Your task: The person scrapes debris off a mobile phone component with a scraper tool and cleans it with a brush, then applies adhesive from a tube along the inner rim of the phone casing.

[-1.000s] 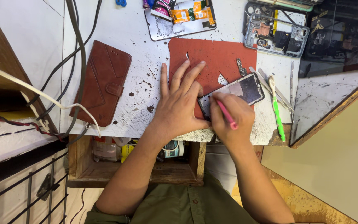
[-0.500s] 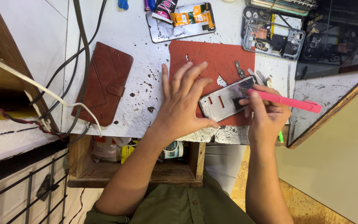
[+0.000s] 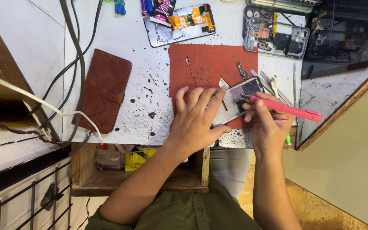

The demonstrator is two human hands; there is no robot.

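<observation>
1. A phone frame [image 3: 240, 101], opened so its silver inner side faces up, lies tilted on a red mat [image 3: 209, 68] near the front edge of the white, stained tabletop [image 3: 150, 98].
2. The left hand [image 3: 196, 121] lies flat on the frame's near end, fingers spread and pressing it down onto the mat.
3. The right hand [image 3: 269, 123] is closed around a pink tool [image 3: 286, 108], whose tip touches the frame's far end close to a dark part.
4. Just right of the frame lie metal tweezers [image 3: 273, 87], and a small loose part [image 3: 241, 70] sits on the mat above it.
5. Further back rest a second opened phone [image 3: 275, 36] and a dark tray [image 3: 341, 40].
6. To the left, well apart, lies a brown wallet case [image 3: 103, 89] beside grey cables [image 3: 75, 59].
7. A back cover with an orange strip [image 3: 179, 25] lies at the far edge.
</observation>
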